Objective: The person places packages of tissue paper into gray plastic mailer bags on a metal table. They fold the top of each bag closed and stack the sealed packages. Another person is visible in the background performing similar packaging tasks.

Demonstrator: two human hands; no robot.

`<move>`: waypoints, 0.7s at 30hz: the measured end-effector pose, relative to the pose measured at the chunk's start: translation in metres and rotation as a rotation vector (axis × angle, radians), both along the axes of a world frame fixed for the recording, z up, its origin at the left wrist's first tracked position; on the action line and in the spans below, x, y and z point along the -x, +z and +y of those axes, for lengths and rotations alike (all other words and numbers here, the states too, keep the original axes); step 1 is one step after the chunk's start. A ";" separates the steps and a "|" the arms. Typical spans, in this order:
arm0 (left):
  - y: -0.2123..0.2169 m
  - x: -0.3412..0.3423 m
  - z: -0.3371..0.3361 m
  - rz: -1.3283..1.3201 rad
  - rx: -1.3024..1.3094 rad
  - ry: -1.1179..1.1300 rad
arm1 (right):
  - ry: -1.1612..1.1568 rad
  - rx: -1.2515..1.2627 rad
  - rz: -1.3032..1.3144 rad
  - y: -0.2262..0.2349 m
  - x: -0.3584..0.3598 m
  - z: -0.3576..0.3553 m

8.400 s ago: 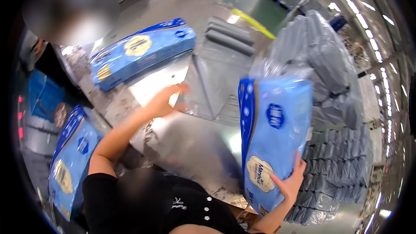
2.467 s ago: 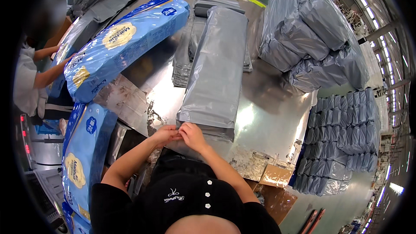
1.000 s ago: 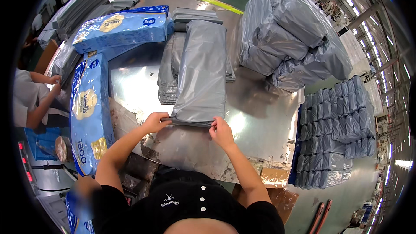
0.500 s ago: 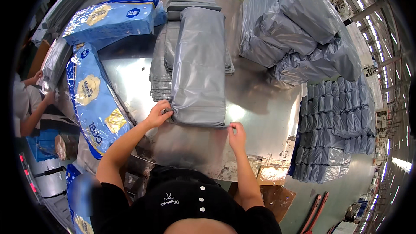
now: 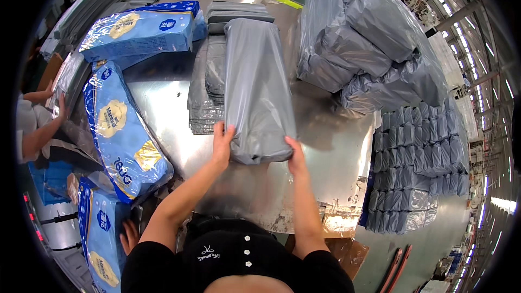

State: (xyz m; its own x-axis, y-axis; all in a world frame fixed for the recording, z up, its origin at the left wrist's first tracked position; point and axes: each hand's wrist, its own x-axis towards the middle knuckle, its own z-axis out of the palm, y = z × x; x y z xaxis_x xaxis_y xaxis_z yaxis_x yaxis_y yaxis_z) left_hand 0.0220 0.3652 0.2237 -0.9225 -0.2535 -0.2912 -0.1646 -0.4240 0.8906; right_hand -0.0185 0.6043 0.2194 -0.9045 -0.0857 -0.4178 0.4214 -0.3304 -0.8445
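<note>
A long package in a grey plastic mailing bag [image 5: 258, 87] lies lengthwise in front of me, its far end over a stack of flat grey mailing bags [image 5: 203, 114]. My left hand [image 5: 221, 144] grips its near left corner, the thumb lying on top. At the near right corner my right hand [image 5: 295, 154] holds the package from the side, with the fingers partly hidden beneath it. The near end of the bag is folded under and looks slightly raised from the metal table [image 5: 233, 190].
Blue tissue packs [image 5: 127, 125] lie to the left. Another person's hand [image 5: 129, 236] touches a blue pack [image 5: 103, 233] at lower left. A co-worker [image 5: 40, 122] stands far left. Filled grey bags [image 5: 369, 32] are heaped at right, beside a stacked load [image 5: 418, 152].
Both hands went from pinching the bag's near edge to gripping the package's sides. The package's near end shifted right. A blue pack with another person's hand came in at lower left.
</note>
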 end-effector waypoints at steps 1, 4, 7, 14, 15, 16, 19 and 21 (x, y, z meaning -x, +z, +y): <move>0.024 -0.005 0.009 0.018 0.021 -0.059 | -0.076 -0.036 0.031 0.006 -0.006 0.025; 0.048 -0.066 0.040 0.123 0.379 -0.231 | -0.063 -0.121 0.139 0.069 -0.061 0.071; 0.046 -0.118 0.051 0.219 0.528 -0.702 | -0.228 -0.096 0.048 0.084 -0.166 0.117; 0.078 -0.143 0.110 0.230 0.422 -1.530 | -0.793 -0.099 -0.286 0.040 -0.383 0.172; 0.071 -0.150 0.120 0.278 0.529 -1.529 | -0.842 -0.086 -0.266 0.039 -0.393 0.170; 0.066 -0.149 0.132 0.313 0.595 -1.531 | -0.890 -0.074 -0.246 0.039 -0.401 0.170; 0.043 -0.148 0.175 0.468 0.709 -1.512 | -1.040 -0.072 -0.049 0.043 -0.385 0.155; 0.013 -0.149 0.200 0.598 0.676 -1.435 | -1.095 -0.058 0.030 0.015 -0.371 0.196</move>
State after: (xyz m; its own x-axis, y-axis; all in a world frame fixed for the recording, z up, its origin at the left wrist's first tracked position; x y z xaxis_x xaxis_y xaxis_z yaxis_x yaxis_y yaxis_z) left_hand 0.1714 0.5654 0.2363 -0.4359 0.8991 -0.0402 0.3510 0.2110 0.9123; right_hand 0.3521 0.7999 0.2345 -0.4888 0.7892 -0.3717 -0.0973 -0.4728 -0.8758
